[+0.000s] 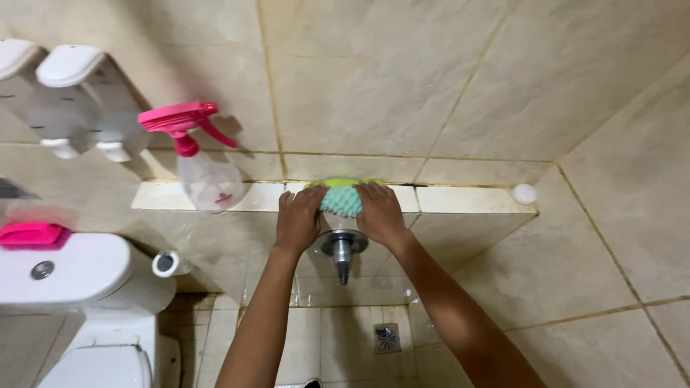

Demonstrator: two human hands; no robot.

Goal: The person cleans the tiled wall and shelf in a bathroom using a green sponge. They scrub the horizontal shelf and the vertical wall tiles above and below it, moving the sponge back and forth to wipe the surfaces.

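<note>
Both hands, left hand (298, 219) and right hand (379, 213), clasped a soft, light green scrubbing sponge (341, 197) by its sides, above the tap (341, 248).

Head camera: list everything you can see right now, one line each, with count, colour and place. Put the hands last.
Scrub pad: one, green and teal, on the tiled ledge edge, under both hands.
Tap: one, chrome, on the wall below the pad.
Spray bottle: one, clear with pink trigger, on the ledge at left.
Tiled ledge: one, cream, across the wall.
Small round cap: one, white, right end of the ledge.
Dispensers: two, white and grey, on the wall upper left.
Toilet cistern: one, white, lower left.
Pink object: one, on the cistern.
Floor drain: one, metal, below the tap.
Left hand: on the pad's left side.
Right hand: on the pad's right side.
</note>
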